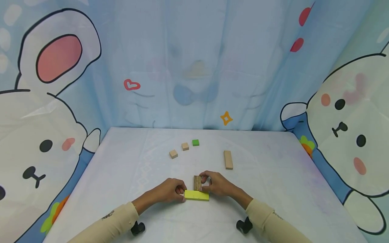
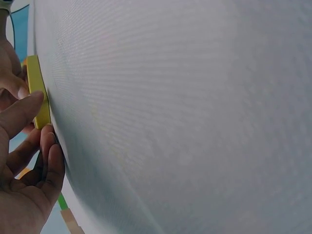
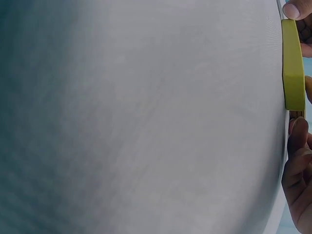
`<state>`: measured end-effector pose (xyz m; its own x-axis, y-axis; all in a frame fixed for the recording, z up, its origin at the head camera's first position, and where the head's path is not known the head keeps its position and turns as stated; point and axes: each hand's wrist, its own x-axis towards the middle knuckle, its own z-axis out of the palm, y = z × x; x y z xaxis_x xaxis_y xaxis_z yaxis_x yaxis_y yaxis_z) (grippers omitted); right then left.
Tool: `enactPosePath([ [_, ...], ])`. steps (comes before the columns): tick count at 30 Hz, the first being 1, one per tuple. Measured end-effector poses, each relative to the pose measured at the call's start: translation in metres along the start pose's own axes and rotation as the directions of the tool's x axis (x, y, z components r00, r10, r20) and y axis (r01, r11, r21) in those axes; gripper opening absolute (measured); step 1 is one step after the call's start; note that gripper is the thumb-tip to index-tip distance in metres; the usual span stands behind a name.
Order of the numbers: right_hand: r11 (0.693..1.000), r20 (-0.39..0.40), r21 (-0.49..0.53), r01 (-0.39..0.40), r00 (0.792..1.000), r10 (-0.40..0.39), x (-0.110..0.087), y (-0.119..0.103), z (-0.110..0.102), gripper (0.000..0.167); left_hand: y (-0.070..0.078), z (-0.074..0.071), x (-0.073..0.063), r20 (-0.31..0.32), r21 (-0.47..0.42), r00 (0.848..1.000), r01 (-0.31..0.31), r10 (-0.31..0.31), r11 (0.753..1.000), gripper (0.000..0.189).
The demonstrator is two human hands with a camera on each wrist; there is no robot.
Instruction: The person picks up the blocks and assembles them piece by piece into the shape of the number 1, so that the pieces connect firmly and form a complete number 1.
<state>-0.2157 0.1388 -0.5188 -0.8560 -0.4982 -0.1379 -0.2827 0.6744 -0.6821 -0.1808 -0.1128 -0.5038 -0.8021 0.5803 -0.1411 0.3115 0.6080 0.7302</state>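
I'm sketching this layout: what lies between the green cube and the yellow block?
In the head view, from the yellow block outward: the brown block, then bare white cloth up to the green cube.

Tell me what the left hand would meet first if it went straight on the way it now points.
Likely the bright yellow, oblong block: the thumb and fingers of the left hand are right at its left end, though exact contact is unclear.

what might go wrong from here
The brown block sits very close behind the yellow block, so a slip might skew either. The right hand, gripping the brown block, is also near the yellow one and may nudge it. The left hand holds its left end, so it could pivot.
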Motion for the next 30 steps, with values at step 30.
enactPosePath([
  [30,1.0,-0.152,-0.005,0.018,0.988,-0.019,-0.015,0.033,-0.074,0.04,-0.004,0.001,0.001,-0.006,0.002,1.0,-0.012,0.012,1.0,0.021],
])
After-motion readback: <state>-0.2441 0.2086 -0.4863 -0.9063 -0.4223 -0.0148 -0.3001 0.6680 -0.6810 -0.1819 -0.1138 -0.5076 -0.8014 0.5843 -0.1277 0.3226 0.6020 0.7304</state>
